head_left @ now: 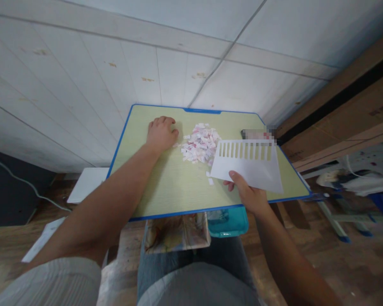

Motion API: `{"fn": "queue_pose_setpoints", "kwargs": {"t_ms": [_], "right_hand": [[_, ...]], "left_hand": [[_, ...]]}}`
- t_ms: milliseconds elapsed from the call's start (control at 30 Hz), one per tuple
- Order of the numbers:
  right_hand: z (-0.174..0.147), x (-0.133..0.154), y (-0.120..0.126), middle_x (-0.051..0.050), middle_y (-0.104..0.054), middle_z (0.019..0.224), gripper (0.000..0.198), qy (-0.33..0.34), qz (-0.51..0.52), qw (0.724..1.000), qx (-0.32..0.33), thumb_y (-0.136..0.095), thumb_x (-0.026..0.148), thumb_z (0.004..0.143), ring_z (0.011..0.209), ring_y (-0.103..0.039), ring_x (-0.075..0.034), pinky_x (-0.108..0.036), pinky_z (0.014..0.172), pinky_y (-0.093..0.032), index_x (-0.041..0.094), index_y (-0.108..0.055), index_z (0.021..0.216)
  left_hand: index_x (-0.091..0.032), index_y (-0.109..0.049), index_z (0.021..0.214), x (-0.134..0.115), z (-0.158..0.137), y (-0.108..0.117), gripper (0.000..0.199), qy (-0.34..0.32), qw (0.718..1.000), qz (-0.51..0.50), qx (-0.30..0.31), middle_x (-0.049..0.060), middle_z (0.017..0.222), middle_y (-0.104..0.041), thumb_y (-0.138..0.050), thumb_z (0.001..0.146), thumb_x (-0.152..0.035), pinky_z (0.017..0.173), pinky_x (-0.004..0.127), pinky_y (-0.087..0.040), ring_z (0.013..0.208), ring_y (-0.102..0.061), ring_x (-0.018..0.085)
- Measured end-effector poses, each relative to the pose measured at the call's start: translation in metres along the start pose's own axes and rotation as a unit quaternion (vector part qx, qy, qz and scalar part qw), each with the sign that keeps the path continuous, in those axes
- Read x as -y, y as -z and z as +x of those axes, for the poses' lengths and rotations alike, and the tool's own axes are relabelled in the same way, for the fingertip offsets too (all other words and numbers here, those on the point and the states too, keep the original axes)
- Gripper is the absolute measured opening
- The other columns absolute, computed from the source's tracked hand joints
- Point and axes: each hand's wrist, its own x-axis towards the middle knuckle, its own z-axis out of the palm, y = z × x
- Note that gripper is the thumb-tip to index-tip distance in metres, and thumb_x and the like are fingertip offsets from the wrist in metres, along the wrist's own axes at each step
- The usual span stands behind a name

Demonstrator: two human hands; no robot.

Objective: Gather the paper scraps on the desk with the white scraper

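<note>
My right hand [248, 192] pinches the near edge of a thin white slotted sheet [239, 168], its thumb on top and its fingers underneath. A row of narrow slots runs along the sheet's far side. The sheet's left edge borders a heap of small paper scraps [199, 142], mostly white with some pink. My left hand [161, 134] rests on the table left of the heap, thumb apart from the other fingers, holding nothing. A few loose paper scraps [210, 177] lie near the sheet's left corner.
The light yellow-green table [169, 191] has a blue rim and stands against a white panelled wall. A blurred-out object [258, 135] lies at its right. Below the front edge are a patterned box [181, 233] and a teal container [231, 223]. Cardboard boxes [335, 102] stand at right.
</note>
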Motion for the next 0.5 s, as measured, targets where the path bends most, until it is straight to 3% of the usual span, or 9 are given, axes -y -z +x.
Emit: {"fn": "queue_pose_setpoints", "kwargs": {"t_ms": [300, 500], "right_hand": [[0.003, -0.015, 0.001, -0.004, -0.078, 0.069, 0.04, -0.034, 0.132, 0.99, -0.022, -0.074, 0.055, 0.1, 0.063, -0.069, -0.024, -0.042, 0.079, -0.061, 0.026, -0.074, 0.072], [0.007, -0.014, -0.003, -0.006, -0.077, 0.068, 0.05, -0.003, 0.086, 0.996, 0.023, -0.071, 0.062, 0.098, 0.069, -0.073, -0.025, -0.042, 0.085, -0.063, 0.028, -0.068, 0.062]], "left_hand": [[-0.018, -0.077, 0.137, 0.009, 0.0, -0.007, 0.038, -0.011, 0.998, -0.034, -0.05, 0.019, 0.148, -0.074, -0.065, 0.101, -0.021, 0.131, 0.063, -0.045, 0.144, -0.064, 0.045], [-0.019, -0.077, 0.133, 0.012, -0.006, -0.004, 0.036, -0.004, 0.998, -0.025, -0.066, 0.02, 0.145, -0.074, -0.065, 0.099, -0.019, 0.13, 0.063, -0.045, 0.144, -0.064, 0.044]]}}
